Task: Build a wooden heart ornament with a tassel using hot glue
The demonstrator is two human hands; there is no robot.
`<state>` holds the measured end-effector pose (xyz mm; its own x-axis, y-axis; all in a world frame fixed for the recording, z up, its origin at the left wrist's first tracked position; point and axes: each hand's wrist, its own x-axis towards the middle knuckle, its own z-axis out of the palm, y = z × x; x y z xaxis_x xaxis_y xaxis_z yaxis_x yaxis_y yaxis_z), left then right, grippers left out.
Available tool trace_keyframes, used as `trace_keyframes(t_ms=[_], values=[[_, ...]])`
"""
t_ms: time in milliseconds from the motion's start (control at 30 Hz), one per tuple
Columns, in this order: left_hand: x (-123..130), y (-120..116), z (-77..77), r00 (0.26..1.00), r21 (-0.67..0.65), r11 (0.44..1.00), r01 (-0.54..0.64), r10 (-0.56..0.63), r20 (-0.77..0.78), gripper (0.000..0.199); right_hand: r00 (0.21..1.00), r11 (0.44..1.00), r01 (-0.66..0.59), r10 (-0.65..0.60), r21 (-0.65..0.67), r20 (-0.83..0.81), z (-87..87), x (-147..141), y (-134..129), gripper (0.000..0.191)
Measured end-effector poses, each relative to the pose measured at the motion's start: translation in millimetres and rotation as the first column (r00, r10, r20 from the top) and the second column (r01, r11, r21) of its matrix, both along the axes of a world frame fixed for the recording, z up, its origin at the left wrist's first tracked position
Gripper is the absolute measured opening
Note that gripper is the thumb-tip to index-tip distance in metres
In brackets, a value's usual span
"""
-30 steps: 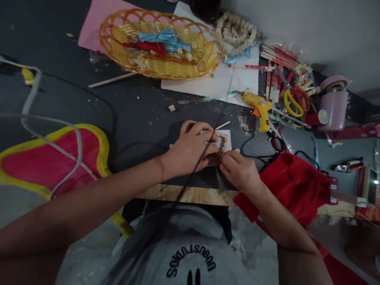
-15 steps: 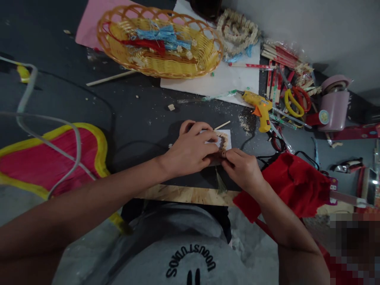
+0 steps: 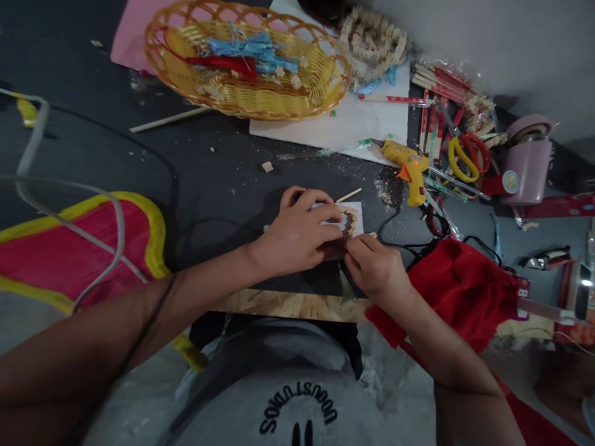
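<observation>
My left hand [image 3: 304,226] lies across a small white card [image 3: 357,209], its bent fingers gripping the card and the curved row of small pale wooden pieces [image 3: 352,218] on it. Part of the row is hidden under the palm. At the card's near right corner, my right hand [image 3: 375,263] is closed in a pinch against the row's lower end. What sits between its fingertips is too small to make out. A grey-green tassel [image 3: 345,285] hangs below the card, between the hands. Just beyond the card lies a thin wooden stick [image 3: 348,196].
A yellow glue gun [image 3: 409,170] lies beyond my right hand. Farther back is a wicker basket [image 3: 158,68] holding blue and red tassels. Scissors [image 3: 462,160], wooden sticks and a pink tape dispenser [image 3: 527,170] are at right. Red cloth [image 3: 460,291] lies near my right forearm.
My right hand has shifted slightly left, and its fingertips are drawn in closer to the row's lower end. My left hand stays on the card.
</observation>
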<state>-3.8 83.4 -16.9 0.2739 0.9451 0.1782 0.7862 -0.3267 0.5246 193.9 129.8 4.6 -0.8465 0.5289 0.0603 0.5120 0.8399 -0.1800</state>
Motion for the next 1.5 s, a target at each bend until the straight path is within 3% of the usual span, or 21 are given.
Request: trace_keyframes(t_ms=[467,667,800,1500], values=[[-2,0,2.1,1.0,-0.019,1.0,0.023,-0.023,-0.008,0.012,0.998,0.992,-0.016,0.007,0.127,0.07,0.5,1,-9,0.022],[-1,1,5.3,1.0,-0.034,0.999,0.025,-0.026,-0.018,0.017,0.999,0.998,-0.03,0.032,0.048,-0.032,-2.6,7,6,0.019],[-2,1,4.2,1.0,-0.036,0.999,0.021,-0.021,-0.012,0.014,0.991,0.995,-0.104,0.104,0.004,-0.079,-4.1,10,11,0.022],[-2,1,-4.9,1.0,0.036,0.999,0.017,-0.017,-0.009,0.02,0.993,0.994,-0.106,0.105,0.021,0.049,9.7,-2,9,0.026]])
